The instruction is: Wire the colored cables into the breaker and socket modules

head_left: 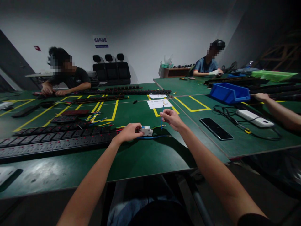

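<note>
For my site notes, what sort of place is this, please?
Probably an electrical assembly workshop: socket strips and coloured wires lie on a green worktable, and the left hand holds a breaker-like part.

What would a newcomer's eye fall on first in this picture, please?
Probably the bright blue bin on the right part of the green table. Then, near the centre, the left grip holds a small white device, while the right grip pinches a slim blue item upright.
</note>
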The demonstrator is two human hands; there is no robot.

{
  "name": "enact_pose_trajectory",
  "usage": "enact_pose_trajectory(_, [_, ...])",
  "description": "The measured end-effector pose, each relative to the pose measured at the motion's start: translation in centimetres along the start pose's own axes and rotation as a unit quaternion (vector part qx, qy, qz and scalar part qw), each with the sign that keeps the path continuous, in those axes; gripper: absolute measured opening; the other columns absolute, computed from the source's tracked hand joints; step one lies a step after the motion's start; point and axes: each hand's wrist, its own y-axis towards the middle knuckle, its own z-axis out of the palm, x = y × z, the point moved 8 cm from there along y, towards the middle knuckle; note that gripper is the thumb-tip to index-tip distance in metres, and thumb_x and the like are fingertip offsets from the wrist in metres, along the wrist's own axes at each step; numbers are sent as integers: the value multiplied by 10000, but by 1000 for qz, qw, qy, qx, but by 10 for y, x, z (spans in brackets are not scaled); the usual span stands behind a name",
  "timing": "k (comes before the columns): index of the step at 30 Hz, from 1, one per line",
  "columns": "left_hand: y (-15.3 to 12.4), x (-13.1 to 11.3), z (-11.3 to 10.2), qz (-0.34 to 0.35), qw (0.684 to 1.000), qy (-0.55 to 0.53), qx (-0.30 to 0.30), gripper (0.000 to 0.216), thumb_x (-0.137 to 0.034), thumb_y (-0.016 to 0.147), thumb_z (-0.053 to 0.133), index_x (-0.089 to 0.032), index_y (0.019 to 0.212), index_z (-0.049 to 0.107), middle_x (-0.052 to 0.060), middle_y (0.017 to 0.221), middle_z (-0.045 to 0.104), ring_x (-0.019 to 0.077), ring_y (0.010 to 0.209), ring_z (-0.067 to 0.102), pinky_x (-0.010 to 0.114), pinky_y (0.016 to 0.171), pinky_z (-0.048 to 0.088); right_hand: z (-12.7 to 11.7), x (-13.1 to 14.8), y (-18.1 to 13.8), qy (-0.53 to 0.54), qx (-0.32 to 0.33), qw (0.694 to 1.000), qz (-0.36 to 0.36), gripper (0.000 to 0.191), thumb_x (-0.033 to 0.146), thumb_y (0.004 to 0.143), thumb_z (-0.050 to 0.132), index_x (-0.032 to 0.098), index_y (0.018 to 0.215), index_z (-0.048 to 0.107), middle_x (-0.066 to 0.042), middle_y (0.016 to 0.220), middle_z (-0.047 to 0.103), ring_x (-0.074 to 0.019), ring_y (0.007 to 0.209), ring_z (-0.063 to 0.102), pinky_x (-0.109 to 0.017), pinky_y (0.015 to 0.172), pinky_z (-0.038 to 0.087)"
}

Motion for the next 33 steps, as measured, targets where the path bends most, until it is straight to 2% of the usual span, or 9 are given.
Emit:
enact_pose_trajectory(3, [0, 1, 1, 0, 1000, -5, 0, 236, -419, 850, 683, -192, 915, 680, 27, 833, 700, 190, 753, 631, 280, 658, 424, 0, 4, 0, -43, 20, 999, -19, 520, 613, 586, 920, 224, 707, 597, 39, 647, 568, -102, 572, 496, -249, 533, 409])
enact_pose_trajectory(7, [0, 3, 2, -1, 1000, -9, -2, 240, -423, 847, 686, -193, 915, 684, 26, 841, 704, 189, 764, 633, 278, 663, 431, 4, 7, -2, -127, 98, 986, -43, 429, 541, 627, 915, 212, 727, 659, 25, 673, 609, -112, 599, 517, -256, 555, 402])
enact_pose_trajectory(14, [1, 5, 3, 5, 1000, -14, -3, 251, -440, 850, 694, -197, 911, 680, 26, 843, 706, 186, 758, 631, 278, 664, 429, 11, 0, -11, -197, 217, 956, -5, 335, 479, 631, 913, 208, 711, 733, -11, 671, 683, -141, 599, 574, -253, 530, 416])
enact_pose_trajectory(20, [0, 3, 2, 5, 1000, -6, -3, 234, -423, 857, 688, -194, 901, 670, 24, 840, 700, 174, 746, 619, 276, 670, 421, 16, -4, -15, -239, 234, 942, 3, 278, 409, 612, 917, 207, 672, 735, 3, 613, 658, -131, 555, 548, -238, 492, 387])
enact_pose_trajectory(26, [1, 3, 1, 1, 1000, -6, -3, 234, -418, 854, 690, -188, 896, 672, 29, 837, 701, 179, 754, 622, 284, 680, 423, 20, -14, -19, -276, 300, 913, 18, 218, 388, 653, 876, 210, 710, 762, -10, 665, 712, -147, 577, 598, -245, 514, 427])
enact_pose_trajectory(33, [1, 1, 0, 5, 1000, -13, 5, 252, -422, 847, 688, -181, 916, 666, 34, 845, 702, 185, 769, 626, 285, 690, 434, 18, -23, -20, -315, 325, 890, 49, 251, 402, 670, 853, 188, 758, 756, -17, 705, 721, -151, 614, 619, -249, 545, 440])
